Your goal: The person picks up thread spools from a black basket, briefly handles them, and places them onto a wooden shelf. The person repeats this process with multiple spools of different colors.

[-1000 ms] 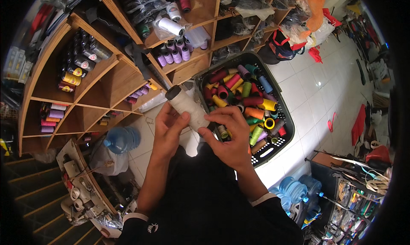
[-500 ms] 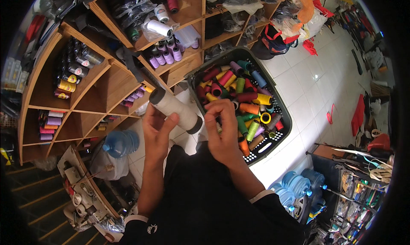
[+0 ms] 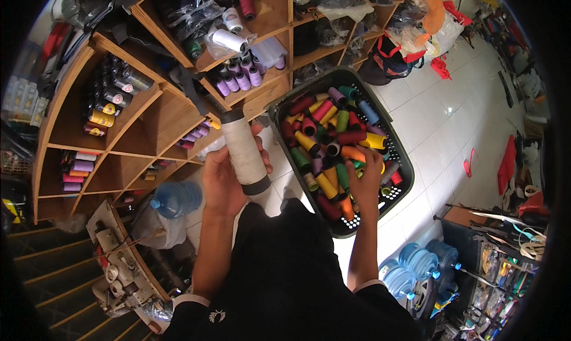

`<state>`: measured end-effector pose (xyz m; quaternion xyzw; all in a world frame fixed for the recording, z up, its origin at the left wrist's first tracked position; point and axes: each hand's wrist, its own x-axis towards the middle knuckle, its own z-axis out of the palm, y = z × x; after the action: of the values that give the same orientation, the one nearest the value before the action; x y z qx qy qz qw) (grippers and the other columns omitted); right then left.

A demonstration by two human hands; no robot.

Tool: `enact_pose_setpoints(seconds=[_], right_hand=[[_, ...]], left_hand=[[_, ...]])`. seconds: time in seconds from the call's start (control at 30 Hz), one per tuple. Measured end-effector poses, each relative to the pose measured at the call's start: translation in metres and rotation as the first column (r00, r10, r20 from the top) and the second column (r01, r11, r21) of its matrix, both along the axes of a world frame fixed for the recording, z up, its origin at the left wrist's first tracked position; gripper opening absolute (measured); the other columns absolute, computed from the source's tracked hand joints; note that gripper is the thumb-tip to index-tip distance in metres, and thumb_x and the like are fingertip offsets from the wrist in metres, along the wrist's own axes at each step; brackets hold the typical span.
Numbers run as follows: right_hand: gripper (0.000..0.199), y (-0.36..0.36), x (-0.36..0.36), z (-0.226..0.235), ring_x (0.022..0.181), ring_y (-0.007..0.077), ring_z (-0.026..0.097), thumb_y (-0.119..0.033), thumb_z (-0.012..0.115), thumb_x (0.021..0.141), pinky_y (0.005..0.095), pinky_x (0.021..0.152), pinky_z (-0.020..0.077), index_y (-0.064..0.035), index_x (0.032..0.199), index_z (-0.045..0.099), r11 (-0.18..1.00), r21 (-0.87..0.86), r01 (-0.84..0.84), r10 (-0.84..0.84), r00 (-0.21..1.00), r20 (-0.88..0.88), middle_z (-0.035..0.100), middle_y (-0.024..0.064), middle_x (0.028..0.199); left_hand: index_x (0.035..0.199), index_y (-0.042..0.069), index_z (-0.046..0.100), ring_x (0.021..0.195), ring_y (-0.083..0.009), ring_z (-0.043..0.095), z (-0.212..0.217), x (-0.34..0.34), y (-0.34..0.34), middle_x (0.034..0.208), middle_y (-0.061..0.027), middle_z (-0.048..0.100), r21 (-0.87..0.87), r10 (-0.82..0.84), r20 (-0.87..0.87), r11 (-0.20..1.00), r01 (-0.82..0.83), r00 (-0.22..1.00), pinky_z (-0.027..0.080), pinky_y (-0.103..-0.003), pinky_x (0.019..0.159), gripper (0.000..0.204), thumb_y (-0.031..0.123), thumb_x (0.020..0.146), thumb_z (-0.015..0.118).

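Two hands are at work — the left hand [image 3: 223,183] holds a long white thread cone [image 3: 245,154] upright-tilted in front of the wooden shelf unit [image 3: 148,118], and the right hand [image 3: 366,177] is down in the black basket [image 3: 395,148] of coloured spools.

That white cone reads as a stiff core wound tight with thread, capped dark at both ends, so it should be light for its length and rigid, not fragile. Its wound surface looks matt and grippy rather than slick; the risk I judge is snagging or loosening the outer winds if it is squeezed hard or slid through the palm. Best taken around the lower half, near the dark bottom band, where the left hand has it now. Its fingers are curled round the cone from the left, thumb side toward the camera, closed snugly on it.

In the basket the right hand lies palm down on the spools near the basket's lower right edge, fingers bent and a little spread over an orange spool [image 3: 357,155] and its neighbours; whether they pinch one spool or merely rest on the pile cannot be told. Those small spools look hard, light and apt to roll against one another.
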<state>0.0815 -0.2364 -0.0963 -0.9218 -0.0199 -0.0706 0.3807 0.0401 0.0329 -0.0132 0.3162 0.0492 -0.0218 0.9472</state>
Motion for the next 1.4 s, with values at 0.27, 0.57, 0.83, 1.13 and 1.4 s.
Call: enact_pose_setpoints(seconds=[0.27,0.57,0.83,1.13,1.4], right_hand=[[0.029,0.095,-0.014,0.094,0.082,0.0185,0.06,-0.001,0.071,0.077,0.0286,0.072,0.048,-0.001,0.105,0.062,0.674,0.648,-0.354,0.247,0.935,0.254,0.061,0.01,0.096],[0.029,0.118,-0.003,0.121,0.08,0.0238,0.061,0.0,0.073,0.074,0.0318,0.068,0.0489,-0.0044,0.101,0.066,0.766,0.391,-0.511,0.233,0.787,0.571,0.062,0.0116,0.091],[0.018,0.124,0.004,0.118,0.082,0.0241,0.059,0.0,0.07,0.078,0.0298,0.07,0.0473,-0.0035,0.094,0.063,0.795,0.288,-0.533,0.265,0.734,0.626,0.058,0.0129,0.093],[0.013,0.063,0.011,0.063,0.085,0.0121,0.052,0.001,0.06,0.086,0.0241,0.075,0.0444,-0.0018,0.097,0.052,0.778,0.616,-0.122,0.07,0.992,0.108,0.05,0.0073,0.099],[0.036,0.101,-0.012,0.097,0.087,0.0176,0.059,-0.004,0.071,0.078,0.0285,0.078,0.0476,-0.0035,0.112,0.058,0.685,0.62,-0.383,0.448,0.892,0.057,0.058,0.0097,0.1]], left_hand=[[0.123,-0.001,0.047,0.097,-0.019,0.057,0.011,-0.006,-0.018,0.109,-0.0106,0.057,0.501,0.147,0.049,0.852,-0.152,0.988,0.048,-0.036,0.085,0.048,0.019,0.083,0.065],[0.112,0.002,0.051,0.096,-0.0121,0.048,0.027,-0.013,-0.024,0.096,-0.0034,0.045,0.74,0.259,0.296,0.546,-0.392,0.919,0.045,-0.027,0.082,0.045,0.0,0.074,0.076],[0.11,0.002,0.053,0.09,-0.0132,0.049,0.029,-0.018,-0.019,0.095,-0.0033,0.045,0.82,0.264,0.373,0.354,-0.449,0.89,0.044,-0.026,0.083,0.044,-0.002,0.073,0.076],[0.124,-0.002,0.049,0.099,-0.0168,0.057,0.013,-0.02,0.002,0.11,-0.0097,0.059,0.43,0.208,0.026,0.881,-0.199,0.978,0.045,-0.031,0.089,0.044,0.022,0.088,0.058],[0.125,-0.001,0.047,0.102,-0.019,0.059,0.011,-0.014,-0.001,0.112,-0.0109,0.059,0.343,0.25,-0.058,0.914,-0.215,0.967,0.045,-0.035,0.092,0.041,0.027,0.095,0.049]])
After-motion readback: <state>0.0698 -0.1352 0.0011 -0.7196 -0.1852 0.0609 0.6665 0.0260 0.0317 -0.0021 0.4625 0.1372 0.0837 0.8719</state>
